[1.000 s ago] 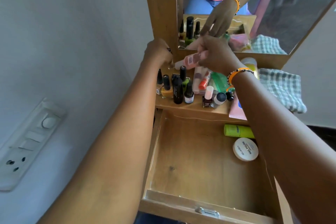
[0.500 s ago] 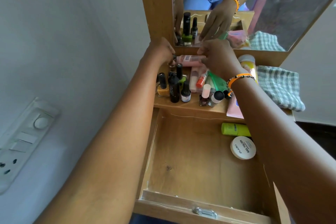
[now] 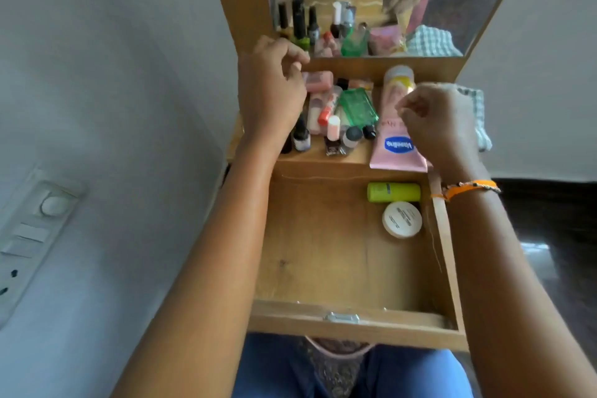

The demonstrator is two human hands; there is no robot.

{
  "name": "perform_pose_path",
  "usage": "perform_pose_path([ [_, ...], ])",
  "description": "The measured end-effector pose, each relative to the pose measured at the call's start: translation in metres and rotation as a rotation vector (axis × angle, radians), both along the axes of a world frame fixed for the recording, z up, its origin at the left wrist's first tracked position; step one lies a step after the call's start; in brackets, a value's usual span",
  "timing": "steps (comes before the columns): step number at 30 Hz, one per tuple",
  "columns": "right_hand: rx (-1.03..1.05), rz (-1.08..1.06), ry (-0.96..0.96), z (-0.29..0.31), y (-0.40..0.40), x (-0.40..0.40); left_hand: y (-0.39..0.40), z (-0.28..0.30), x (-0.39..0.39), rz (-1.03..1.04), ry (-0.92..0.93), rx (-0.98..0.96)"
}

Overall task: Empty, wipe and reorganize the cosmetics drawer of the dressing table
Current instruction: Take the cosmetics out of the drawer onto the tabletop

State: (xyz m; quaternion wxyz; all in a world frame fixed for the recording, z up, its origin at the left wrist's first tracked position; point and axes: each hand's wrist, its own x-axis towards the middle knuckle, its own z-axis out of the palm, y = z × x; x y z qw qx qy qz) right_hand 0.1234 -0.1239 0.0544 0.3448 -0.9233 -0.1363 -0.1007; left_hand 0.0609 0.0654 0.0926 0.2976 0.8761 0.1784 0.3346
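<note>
Light wooden pull-out drawer (image 3: pixel 323 252), open below the dressing table's front edge: bare board floor, metal catch on front rail. Contents, far right corner: lime-green cylindrical bottle (image 3: pixel 393 192) lying flat; round white lidded jar (image 3: pixel 402 219) just beside it. Left hand (image 3: pixel 271 90) and right hand (image 3: pixel 433 119), apart above the tabletop, fingers loosely curled, holding nothing visible.

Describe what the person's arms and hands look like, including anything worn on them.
Both forearms are bare, with no sleeves in view. The right hand has an orange thread bracelet at its wrist, with small beads on it and a loose end sticking out to one side. The left hand and its wrist carry nothing. No rings or gloves can be seen on either hand.
</note>
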Motion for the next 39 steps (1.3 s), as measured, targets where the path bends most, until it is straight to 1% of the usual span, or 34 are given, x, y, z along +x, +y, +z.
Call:
perform_pose_path([
  [2,0.031,-0.046,0.085,-0.011,-0.024,-0.029,-0.024,-0.005,-0.019,-0.103,-0.063,-0.079],
  [3,0.035,-0.042,0.130,-0.016,-0.033,-0.046,-0.037,-0.012,-0.029,-0.138,-0.059,-0.128],
  [7,-0.047,0.034,0.301,-0.042,-0.047,-0.090,-0.082,-0.054,-0.060,-0.227,0.086,-0.307],
  [8,-0.100,0.058,0.337,-0.050,-0.045,-0.094,-0.090,-0.065,-0.066,-0.230,0.120,-0.336],
  [9,-0.202,0.085,0.354,-0.059,-0.042,-0.094,-0.096,-0.074,-0.071,-0.225,0.158,-0.367],
  [11,-0.442,0.145,0.354,-0.078,-0.035,-0.092,-0.104,-0.089,-0.078,-0.223,0.234,-0.427],
  [13,-0.550,0.148,0.392,-0.094,-0.027,-0.090,-0.108,-0.099,-0.083,-0.226,0.290,-0.452],
  [16,-0.621,0.120,0.383,-0.107,-0.023,-0.092,-0.107,-0.108,-0.089,-0.200,0.322,-0.488],
  [20,-0.661,0.090,0.411,-0.112,-0.021,-0.095,-0.107,-0.119,-0.100,-0.164,0.349,-0.558],
  [23,-0.667,0.084,0.410,-0.114,-0.016,-0.095,-0.108,-0.127,-0.106,-0.157,0.360,-0.559],
  [27,-0.706,0.066,0.350,-0.117,-0.021,-0.091,-0.105,-0.135,-0.110,-0.150,0.381,-0.546],
  [31,-0.628,0.103,0.393,-0.115,-0.025,-0.092,-0.100,-0.141,-0.110,-0.131,0.386,-0.555],
  [33,-0.560,0.127,0.429,-0.107,-0.025,-0.099,-0.098,-0.144,-0.111,-0.113,0.374,-0.568],
  [34,-0.511,0.115,0.410,-0.100,-0.026,-0.103,-0.097,-0.145,-0.110,-0.108,0.366,-0.570],
  [35,-0.445,0.091,0.351,-0.090,-0.027,-0.108,-0.096,-0.147,-0.109,-0.106,0.358,-0.572],
  [37,-0.251,0.040,0.169,-0.060,-0.028,-0.112,-0.094,-0.149,-0.108,-0.102,0.348,-0.573],
  [39,-0.051,0.009,0.060,-0.024,-0.023,-0.101,-0.093,-0.150,-0.106,-0.097,0.345,-0.556],
])
